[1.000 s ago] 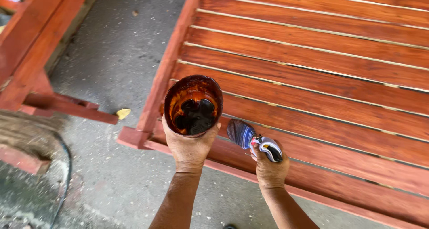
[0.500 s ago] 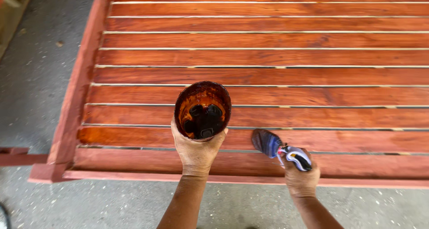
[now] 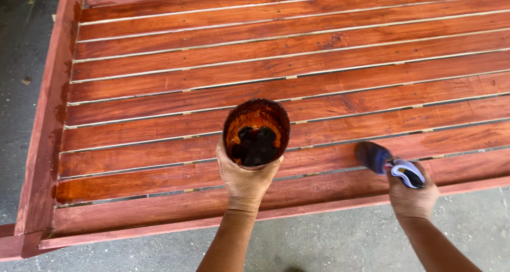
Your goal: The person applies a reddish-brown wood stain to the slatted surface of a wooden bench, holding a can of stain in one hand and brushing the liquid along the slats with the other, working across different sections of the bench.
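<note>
My left hand (image 3: 245, 177) grips a round cup (image 3: 256, 132) from below, its inside coated in orange-brown stain with a dark puddle at the bottom. My right hand (image 3: 413, 197) is closed around a brush (image 3: 389, 165) with a white and dark handle; its dark bristle end rests on a lower slat. Both hands hover over the near edge of a slatted wooden frame (image 3: 297, 65), whose red-brown boards look glossy and wet.
The frame's left side rail (image 3: 45, 139) is a paler, duller red than the slats. Grey concrete floor (image 3: 340, 240) runs along the near edge and the left side, with a small leaf scrap (image 3: 26, 81) on it.
The view has swung so the frame now fills the picture. My right hand with the brush has moved farther right along the lower slats, away from the cup.
</note>
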